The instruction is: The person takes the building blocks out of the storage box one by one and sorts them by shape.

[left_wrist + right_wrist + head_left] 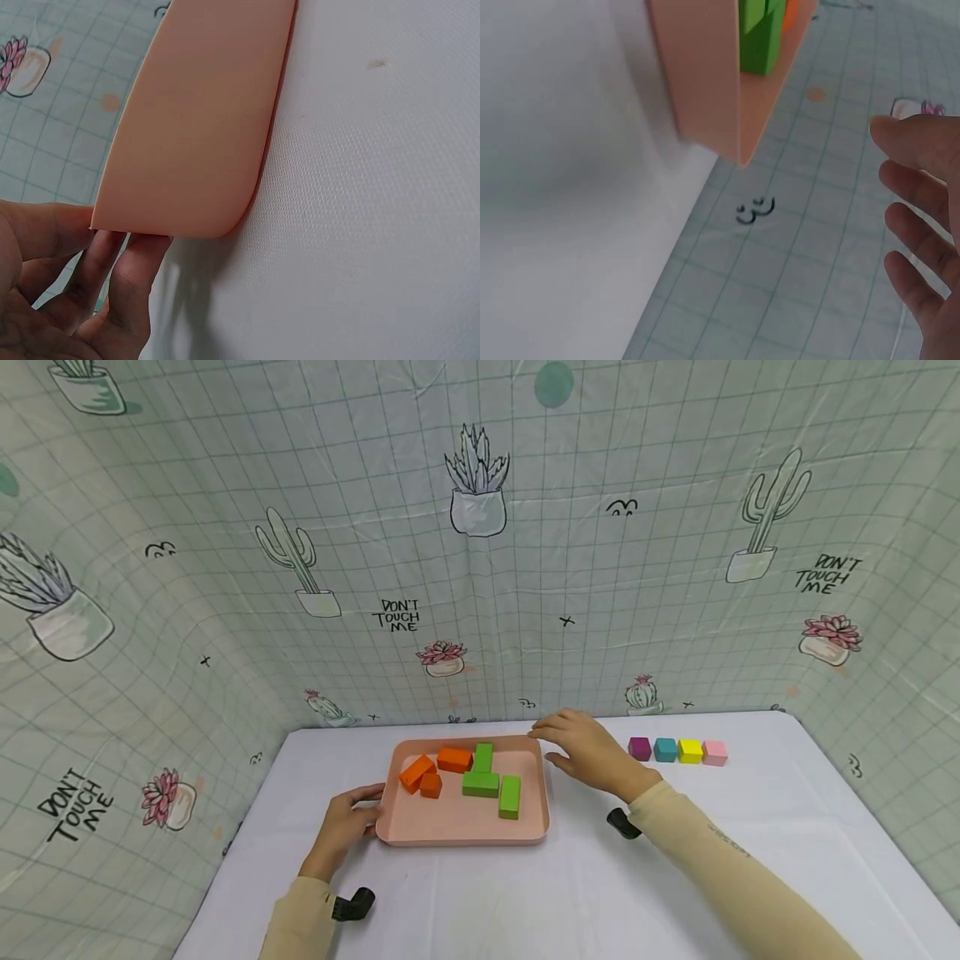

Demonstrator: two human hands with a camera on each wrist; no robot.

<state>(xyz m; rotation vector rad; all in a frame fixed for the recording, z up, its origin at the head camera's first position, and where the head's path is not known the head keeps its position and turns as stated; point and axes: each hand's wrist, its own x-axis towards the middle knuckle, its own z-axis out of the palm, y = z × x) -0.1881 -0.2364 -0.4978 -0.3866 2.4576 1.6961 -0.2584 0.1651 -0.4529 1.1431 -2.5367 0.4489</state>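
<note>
A pink tray [457,833] lies on the white table, holding orange blocks [454,759] and green blocks [480,784]. At its left end is my left hand [343,827], fingertips touching the outer wall. The left wrist view shows those fingers [139,270] against the end of the tray [195,127], with no finger visibly hooked over the rim. My right hand [588,752] hovers by the tray's far right corner, fingers spread and relaxed. In the right wrist view, a gap separates these fingers [915,187] from the tray [705,90]; they hold nothing.
Right of my right hand, a purple cube [640,748], a teal cube [665,750], a yellow cube [690,751] and a pink cube [715,752] stand in a row. A patterned cloth [525,577] hangs behind the table. Black wrist devices [354,905] sit at both cuffs.
</note>
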